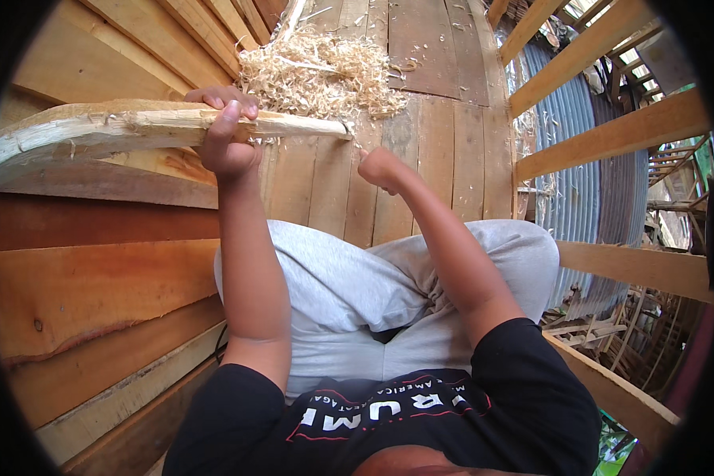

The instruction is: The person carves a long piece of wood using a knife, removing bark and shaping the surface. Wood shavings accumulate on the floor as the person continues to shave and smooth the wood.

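Note:
A long, curved piece of pale wood [143,131], roughly peeled, reaches in from the left edge and narrows to a blunt end over the floor. My left hand [232,147] is wrapped round it near that narrow end, thumb on top. Just beyond the tip, to its lower right, my right hand [381,170] is closed in a fist. A small dark thing shows between the fist and the wood's tip, too small to name; the palm is hidden.
Curled wood shavings [317,75] are heaped on the plank floor [428,166] ahead. Stacked boards [103,293] rise along my left. On the right runs a railing of wooden slats [611,147], with corrugated metal sheets [567,103] beyond. My crossed legs [333,278] fill the space below my hands.

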The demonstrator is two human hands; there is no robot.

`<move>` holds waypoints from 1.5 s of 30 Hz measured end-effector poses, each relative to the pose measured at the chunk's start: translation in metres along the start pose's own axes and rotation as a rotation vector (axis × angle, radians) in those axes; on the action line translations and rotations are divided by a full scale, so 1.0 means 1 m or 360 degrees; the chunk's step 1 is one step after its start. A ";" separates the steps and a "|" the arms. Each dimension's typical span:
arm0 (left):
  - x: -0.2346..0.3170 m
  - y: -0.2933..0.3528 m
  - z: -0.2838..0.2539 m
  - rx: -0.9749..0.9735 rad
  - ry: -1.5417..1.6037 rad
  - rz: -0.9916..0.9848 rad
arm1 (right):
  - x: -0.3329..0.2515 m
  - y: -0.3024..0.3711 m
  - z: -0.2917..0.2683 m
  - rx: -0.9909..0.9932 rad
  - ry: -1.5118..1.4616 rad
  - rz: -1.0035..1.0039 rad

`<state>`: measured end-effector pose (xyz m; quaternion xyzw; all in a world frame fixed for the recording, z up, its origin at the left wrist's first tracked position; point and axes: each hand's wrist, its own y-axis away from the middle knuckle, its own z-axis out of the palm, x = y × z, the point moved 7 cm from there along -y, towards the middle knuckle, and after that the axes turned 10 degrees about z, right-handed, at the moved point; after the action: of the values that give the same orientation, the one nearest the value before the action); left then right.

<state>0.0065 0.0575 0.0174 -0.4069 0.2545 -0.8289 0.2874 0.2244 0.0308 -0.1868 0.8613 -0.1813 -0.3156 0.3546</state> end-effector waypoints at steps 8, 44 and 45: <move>-0.004 -0.005 0.003 0.0074 -0.0032 0.0022 | -0.013 -0.032 -0.009 0.0232 -0.0028 -0.0242; -0.001 0.000 0.009 0.0011 -0.0109 0.0083 | -0.002 -0.043 -0.003 0.0070 0.0013 -0.0124; 0.000 -0.002 0.006 -0.0008 -0.0110 0.0064 | -0.001 -0.039 -0.001 0.0045 0.0006 -0.0107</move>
<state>0.0111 0.0578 0.0223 -0.4308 0.2548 -0.8077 0.3115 0.2278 0.0588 -0.2139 0.8724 -0.1560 -0.3232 0.3319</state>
